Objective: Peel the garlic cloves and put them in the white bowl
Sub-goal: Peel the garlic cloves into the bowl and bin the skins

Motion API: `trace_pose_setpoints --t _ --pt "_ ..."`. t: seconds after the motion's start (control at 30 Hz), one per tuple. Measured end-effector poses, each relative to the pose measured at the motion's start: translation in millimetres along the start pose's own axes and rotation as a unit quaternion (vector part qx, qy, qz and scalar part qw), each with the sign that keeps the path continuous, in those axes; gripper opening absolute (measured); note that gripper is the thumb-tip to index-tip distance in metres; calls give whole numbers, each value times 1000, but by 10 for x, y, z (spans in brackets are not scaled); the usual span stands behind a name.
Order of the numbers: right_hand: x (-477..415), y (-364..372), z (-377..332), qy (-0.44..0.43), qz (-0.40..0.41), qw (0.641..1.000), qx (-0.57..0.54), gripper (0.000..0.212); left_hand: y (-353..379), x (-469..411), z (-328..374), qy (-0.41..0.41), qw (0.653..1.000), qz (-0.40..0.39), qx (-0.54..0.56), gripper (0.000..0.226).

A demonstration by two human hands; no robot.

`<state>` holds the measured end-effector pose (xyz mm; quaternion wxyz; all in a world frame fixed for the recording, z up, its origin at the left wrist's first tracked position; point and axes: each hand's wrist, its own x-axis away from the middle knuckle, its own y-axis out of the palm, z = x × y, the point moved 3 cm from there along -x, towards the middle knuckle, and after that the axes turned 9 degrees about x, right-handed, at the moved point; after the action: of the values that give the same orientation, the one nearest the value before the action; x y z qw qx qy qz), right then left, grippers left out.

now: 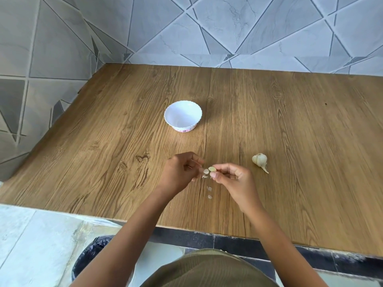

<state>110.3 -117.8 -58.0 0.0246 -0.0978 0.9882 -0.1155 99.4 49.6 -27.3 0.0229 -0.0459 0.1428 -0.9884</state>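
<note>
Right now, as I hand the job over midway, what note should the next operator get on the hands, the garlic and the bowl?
Left hand: fingers curled, pinching a flake of skin beside the clove.
Right hand: pinches the garlic clove at its fingertips, above the table.
Garlic bulb: lies on the table to the right, apart from both hands.
White bowl: farther back, and no clove shows inside.
Skin scraps: on the table below the hands.
Done: peeling of one clove is under way.
Left: finish it, drop it in the bowl, then work through the bulb.
</note>
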Motion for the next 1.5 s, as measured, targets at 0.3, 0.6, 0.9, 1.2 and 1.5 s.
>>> trace_pose_setpoints --t 0.3,0.6,0.9,1.2,1.5 --pt "10 56 16 -55 31 996 59 17 76 14 24 -63 990 -41 118 6" --pt "1 73 -40 -8 0 999 38 10 86 47 -4 3 996 -12 85 15" --pt "13 101 -94 60 6 998 0 10 129 99 -15 -74 965 -32 249 12" --pt "31 134 -108 50 -3 998 30 11 157 101 -45 -121 948 -27 292 22" --pt "37 12 -90 19 69 991 113 22 112 144 -23 -107 958 -19 264 21"
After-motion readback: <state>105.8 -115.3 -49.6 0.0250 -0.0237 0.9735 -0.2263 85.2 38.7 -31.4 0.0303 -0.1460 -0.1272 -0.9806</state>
